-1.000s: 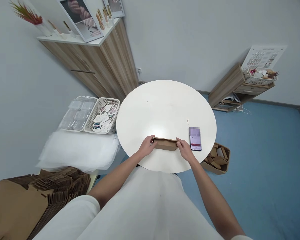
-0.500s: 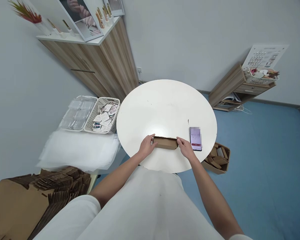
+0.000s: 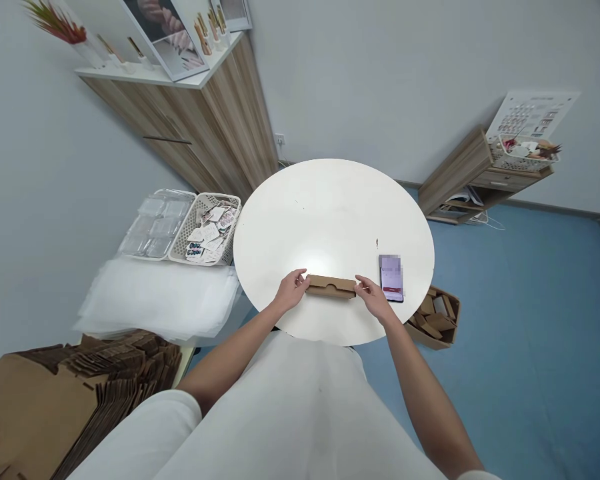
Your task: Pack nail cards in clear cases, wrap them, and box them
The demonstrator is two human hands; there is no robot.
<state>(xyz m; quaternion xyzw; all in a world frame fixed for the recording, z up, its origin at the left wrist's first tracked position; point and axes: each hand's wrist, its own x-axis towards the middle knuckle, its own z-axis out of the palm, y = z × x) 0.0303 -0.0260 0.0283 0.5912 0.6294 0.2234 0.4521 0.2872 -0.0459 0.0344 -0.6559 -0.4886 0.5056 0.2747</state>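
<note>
A small, long cardboard box [image 3: 331, 291] lies on the near part of the white round table [image 3: 325, 213]. Its top panel with a half-round notch faces up. At the box's left end, my left hand [image 3: 293, 289] holds it with curled fingers and the thumb against the corner. My right hand [image 3: 371, 295] grips the opposite end between thumb and fingers. Just right of that hand, a phone [image 3: 391, 279] with a lit screen rests on the tabletop.
Left of the table stand a basket of cards [image 3: 206, 233], a tray of clear packets [image 3: 157, 223], white plastic sheets [image 3: 155, 297] and stacked flat cardboard [image 3: 40, 407]. On the floor at right is a carton of small boxes [image 3: 434, 319]. Cabinets [image 3: 225, 113] line the wall.
The box's dark open top edge is covered by the notched panel. Both hands stay at its ends, their fingers shifted slightly.
</note>
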